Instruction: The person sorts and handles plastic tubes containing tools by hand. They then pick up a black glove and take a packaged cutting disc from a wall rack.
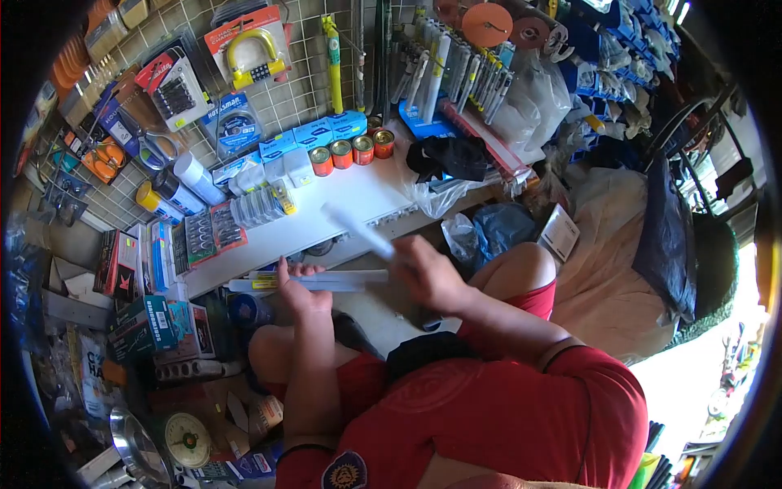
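My left hand (305,292) is at the centre left, its fingers against a few long pale tubes (346,281) that lie crosswise; their right ends are blurred. Closed round one end of a whitish stick-like tube (358,231) is my right hand (430,275), a little higher and to the right. That tube slants up and left over the white shelf (326,213) and is smeared by motion. What the palm of my left hand touches is partly hidden.
Red tins (362,148), blue boxes (314,132) and spray cans (198,178) stand along the shelf's back. Packaged tools hang on a wire grid (301,49). Small boxes (142,328) are stacked at left; a rack of tubes (464,73) stands at upper right.
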Demonstrator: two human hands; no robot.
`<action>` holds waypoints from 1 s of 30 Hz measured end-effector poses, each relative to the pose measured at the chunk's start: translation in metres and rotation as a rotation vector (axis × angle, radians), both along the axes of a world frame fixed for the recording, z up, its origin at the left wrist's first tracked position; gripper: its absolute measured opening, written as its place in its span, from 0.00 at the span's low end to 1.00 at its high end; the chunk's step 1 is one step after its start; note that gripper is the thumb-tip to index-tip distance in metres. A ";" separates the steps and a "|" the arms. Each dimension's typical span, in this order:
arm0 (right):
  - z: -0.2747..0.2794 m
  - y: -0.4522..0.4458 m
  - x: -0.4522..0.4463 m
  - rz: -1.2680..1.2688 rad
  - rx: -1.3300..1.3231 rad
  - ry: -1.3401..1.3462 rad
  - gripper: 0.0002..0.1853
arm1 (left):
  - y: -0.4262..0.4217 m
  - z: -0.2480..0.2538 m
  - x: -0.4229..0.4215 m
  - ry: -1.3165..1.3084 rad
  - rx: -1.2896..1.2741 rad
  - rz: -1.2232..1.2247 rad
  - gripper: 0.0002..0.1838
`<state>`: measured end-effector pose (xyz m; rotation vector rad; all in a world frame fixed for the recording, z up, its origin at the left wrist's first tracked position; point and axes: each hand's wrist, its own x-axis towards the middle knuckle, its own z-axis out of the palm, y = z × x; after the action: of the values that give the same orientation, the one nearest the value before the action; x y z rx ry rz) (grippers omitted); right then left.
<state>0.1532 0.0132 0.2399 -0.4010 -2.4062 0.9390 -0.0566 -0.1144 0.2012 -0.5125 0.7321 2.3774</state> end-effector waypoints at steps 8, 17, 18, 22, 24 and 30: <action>0.086 0.087 0.041 0.024 -0.653 0.586 0.32 | -0.005 0.007 -0.001 -0.014 0.027 -0.078 0.15; 0.093 0.113 0.060 -0.346 -0.347 0.232 0.28 | -0.004 0.005 0.004 -0.058 0.028 -0.114 0.13; 0.094 0.111 0.059 -0.327 -0.373 0.301 0.28 | -0.005 0.004 0.004 -0.053 0.023 -0.117 0.13; 0.110 0.105 0.062 -0.278 -0.421 0.389 0.30 | -0.007 0.002 0.004 -0.052 0.035 -0.129 0.13; 0.105 0.109 0.061 -0.339 -0.328 0.351 0.28 | -0.008 -0.001 0.003 -0.051 0.042 -0.134 0.13; 0.098 0.119 0.045 -0.481 0.112 0.277 0.24 | -0.008 0.004 0.001 -0.068 0.035 -0.147 0.14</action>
<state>0.1986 0.1317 0.3379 -0.7169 -1.9713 0.5953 -0.0553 -0.1228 0.2047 -0.5053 0.6732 2.2215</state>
